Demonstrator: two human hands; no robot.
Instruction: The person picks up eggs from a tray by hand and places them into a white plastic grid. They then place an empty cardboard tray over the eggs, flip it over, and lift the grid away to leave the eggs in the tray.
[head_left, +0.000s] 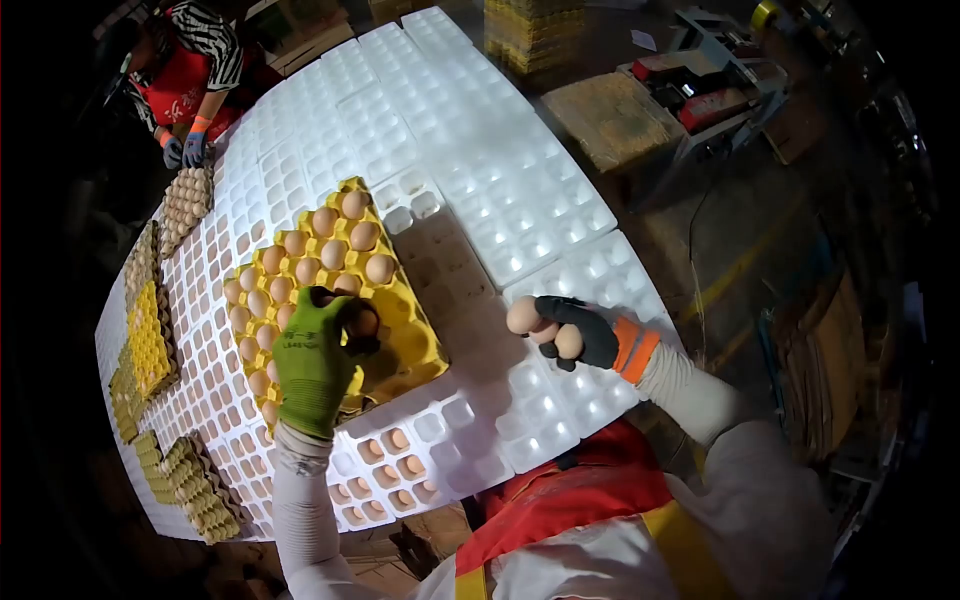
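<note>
My left hand (312,350), in a green glove, is over the yellow egg tray (415,335), its dark-tipped fingers curled around a brown egg (362,322). Rows of eggs (332,254) fill the tray's far and left parts, while its near right corner shows bare cups. To the right, my right hand (588,333) wears a dark glove with an orange cuff. It is closed around several eggs (522,315) above the white foam trays (540,405). Whether more eggs sit beneath my left fingers is hidden.
White foam trays (455,90) cover the table. Eggs (398,440) sit in the near foam cups. Yellow egg trays (150,340) and stacked pulp trays (195,490) lie at the left. A gloved co-worker (190,80) handles an egg tray (187,205). Machinery (700,95) stands at the right.
</note>
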